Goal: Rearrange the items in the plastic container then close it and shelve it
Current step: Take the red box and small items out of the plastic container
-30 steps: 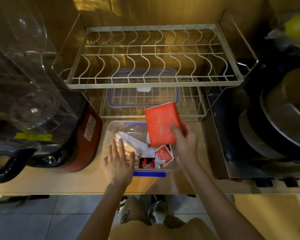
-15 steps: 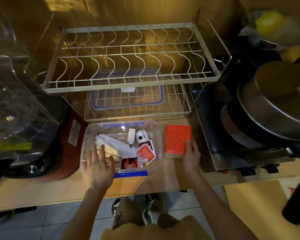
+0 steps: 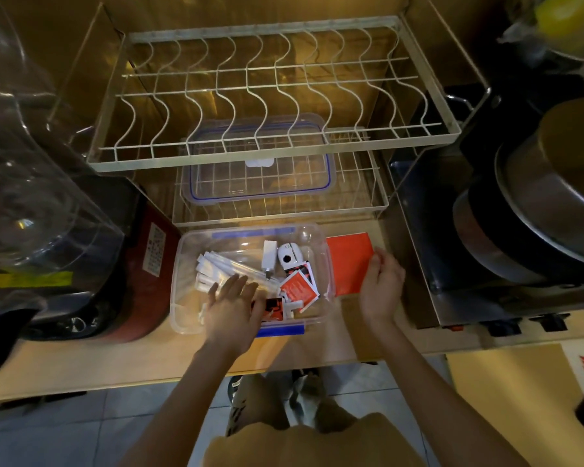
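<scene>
A clear plastic container [image 3: 182,264] with blue clips sits uncovered on the wooden counter. Inside lie white sachets [image 3: 216,267], red packets [image 3: 297,288] and a small white gadget [image 3: 287,256]. My left hand [image 3: 233,305] reaches into the container with fingers spread over the sachets and holds nothing. A flat red box [image 3: 349,261] lies on the counter just right of the container. My right hand [image 3: 381,288] rests at the box's near right edge, fingers loose. The container's clear lid [image 3: 260,183] with a blue seal lies on the lower wire shelf behind.
A two-tier wire dish rack [image 3: 277,153] stands behind the container. A red appliance [image 3: 149,274] and a large clear water bottle [image 3: 31,197] crowd the left. Stacked metal pots [image 3: 536,203] on a steel stove [image 3: 486,305] fill the right.
My right hand lifted the red box out of the container, set it on the counter to the right and loosened its hold. My left hand moved further in over the sachets.
</scene>
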A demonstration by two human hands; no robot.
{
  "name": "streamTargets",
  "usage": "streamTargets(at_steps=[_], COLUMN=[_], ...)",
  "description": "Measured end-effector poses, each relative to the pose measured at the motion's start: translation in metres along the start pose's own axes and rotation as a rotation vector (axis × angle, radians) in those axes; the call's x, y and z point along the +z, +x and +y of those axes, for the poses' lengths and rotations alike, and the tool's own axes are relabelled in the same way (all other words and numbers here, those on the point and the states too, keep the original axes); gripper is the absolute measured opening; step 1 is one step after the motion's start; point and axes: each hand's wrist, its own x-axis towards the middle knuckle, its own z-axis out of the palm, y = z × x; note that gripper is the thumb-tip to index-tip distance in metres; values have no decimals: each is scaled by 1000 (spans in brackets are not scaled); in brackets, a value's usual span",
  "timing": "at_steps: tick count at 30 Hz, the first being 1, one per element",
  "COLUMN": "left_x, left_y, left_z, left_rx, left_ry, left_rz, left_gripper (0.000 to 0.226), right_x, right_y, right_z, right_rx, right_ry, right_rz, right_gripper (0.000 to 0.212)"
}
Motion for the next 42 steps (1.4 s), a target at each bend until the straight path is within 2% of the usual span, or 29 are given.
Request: streamTargets(at_steps=[2, 4, 6, 9, 14, 17, 20, 25, 30, 34, 37, 42], left_x=[-1, -4, -7, -8, -5, -7, -8, -7, -8, -9, -7, -5], left_y=[2, 2, 2, 3, 5, 5, 6, 8, 9, 9, 8, 8], left_z=[2, 2, 5, 5, 2, 2, 2, 1, 1, 4, 4, 7], left_rx=[-10, -24, -21, 6, 5, 11, 18, 0, 11, 12, 11, 2], left_ry=[-10, -35, -43, -40, -58, -72, -51, -42, -8, 0, 5, 2], left_rz=[-77, -103, -111, -131, -175, -171, -177, -204, -249, -262, -248, -250], left_gripper=[60, 46, 43, 40, 41, 45, 48, 52, 56, 57, 57, 57], right_x=[1, 9, 27, 63, 100, 107, 110, 91, 47, 5, -15, -27], right_y=[-9, -15, -16, -16, -26, -27, -25, -26, -27, -18, -2, 5], right_z=[-23, -46, -60, -66, -69, -71, -75, -85, -91, -84, -58, -21], right_rx=[-163, -347, -486, -549, -326, -314, -338, -363, -206, -32, 82, 109], right_ry=[25, 14, -4, -151, -432, -505, -609, -452, 115, 374, 247, -2], right_rz=[43, -9, -185, -399, -528, -478, -462, -426, -419, -190, -73, -177], right_gripper=[33, 31, 32, 28, 52, 57, 52, 39, 34, 32, 37, 38])
